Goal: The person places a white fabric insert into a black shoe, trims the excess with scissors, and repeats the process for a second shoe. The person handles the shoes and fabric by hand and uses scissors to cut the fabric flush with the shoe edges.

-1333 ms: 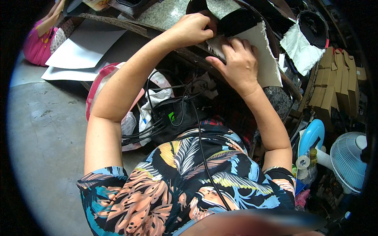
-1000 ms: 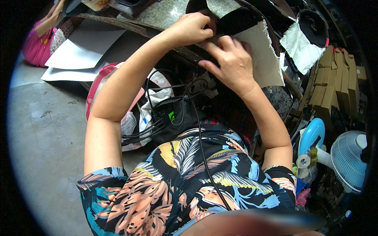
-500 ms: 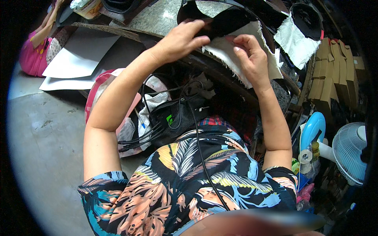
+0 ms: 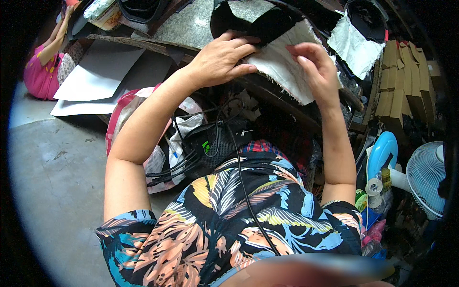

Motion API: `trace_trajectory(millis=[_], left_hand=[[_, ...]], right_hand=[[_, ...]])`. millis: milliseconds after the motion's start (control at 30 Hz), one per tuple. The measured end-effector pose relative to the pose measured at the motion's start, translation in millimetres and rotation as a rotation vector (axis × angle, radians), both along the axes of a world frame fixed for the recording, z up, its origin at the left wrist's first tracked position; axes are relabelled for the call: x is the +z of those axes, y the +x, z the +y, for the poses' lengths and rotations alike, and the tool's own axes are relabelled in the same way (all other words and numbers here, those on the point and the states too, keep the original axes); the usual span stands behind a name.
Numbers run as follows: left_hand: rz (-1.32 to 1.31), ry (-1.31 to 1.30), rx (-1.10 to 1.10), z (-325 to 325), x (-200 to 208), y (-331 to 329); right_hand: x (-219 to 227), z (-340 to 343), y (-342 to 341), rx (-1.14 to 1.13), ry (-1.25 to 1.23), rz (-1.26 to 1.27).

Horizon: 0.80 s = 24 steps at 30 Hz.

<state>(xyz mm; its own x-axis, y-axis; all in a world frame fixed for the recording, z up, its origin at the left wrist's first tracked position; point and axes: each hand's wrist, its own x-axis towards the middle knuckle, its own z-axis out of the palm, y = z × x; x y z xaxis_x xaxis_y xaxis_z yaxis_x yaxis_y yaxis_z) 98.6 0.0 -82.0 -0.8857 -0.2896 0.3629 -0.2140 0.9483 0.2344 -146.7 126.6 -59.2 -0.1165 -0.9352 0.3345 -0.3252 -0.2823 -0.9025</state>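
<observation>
My left hand point(image 4: 222, 60) lies over the near edge of a curved black piece point(image 4: 272, 26), its fingers stretched forward and its thumb apart. Beneath the black piece is a sheet of white cloth point(image 4: 287, 71) with frayed edges, spread across the front of the bench. Above this cloth, near its right side, hovers my right hand point(image 4: 321, 71). Its fingers are half bent, with a gap between thumb and fingertips, and nothing shows in them. The left fingertips blend partly into the black material.
Another frayed white cloth point(image 4: 356, 45) lies farther right beside brown cardboard pieces point(image 4: 394, 86). White sheets point(image 4: 98, 71) lean at the left, near a person in pink point(image 4: 40, 71). A fan point(image 4: 425, 177) stands at the right. A black bag with cables point(image 4: 205, 141) sits by my lap.
My left hand has come down and flattened toward the edge of the black piece. My right hand has shifted slightly right, its fingers loosening. The view has tilted a little.
</observation>
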Motion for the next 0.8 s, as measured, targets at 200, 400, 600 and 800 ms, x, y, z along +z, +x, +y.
trace_trajectory(millis=[200,400,600,800], left_hand=[[0.074,0.026,0.092,2.7,-4.2,-5.3],[-0.045,-0.154,0.051,7.8,8.1,-14.4],[-0.142,-0.112,0.077,12.4,26.5,-18.3],[0.000,0.219,0.164,6.6,40.7,-23.9]], right_hand=[[16.4,66.6,-56.3,-0.299,-0.105,0.184],[-1.2,85.9,-97.5,-0.520,0.280,0.963],[-2.8,73.1,-102.4,-0.471,-0.023,0.618],[20.3,36.3,-128.2,-0.561,0.652,0.952]])
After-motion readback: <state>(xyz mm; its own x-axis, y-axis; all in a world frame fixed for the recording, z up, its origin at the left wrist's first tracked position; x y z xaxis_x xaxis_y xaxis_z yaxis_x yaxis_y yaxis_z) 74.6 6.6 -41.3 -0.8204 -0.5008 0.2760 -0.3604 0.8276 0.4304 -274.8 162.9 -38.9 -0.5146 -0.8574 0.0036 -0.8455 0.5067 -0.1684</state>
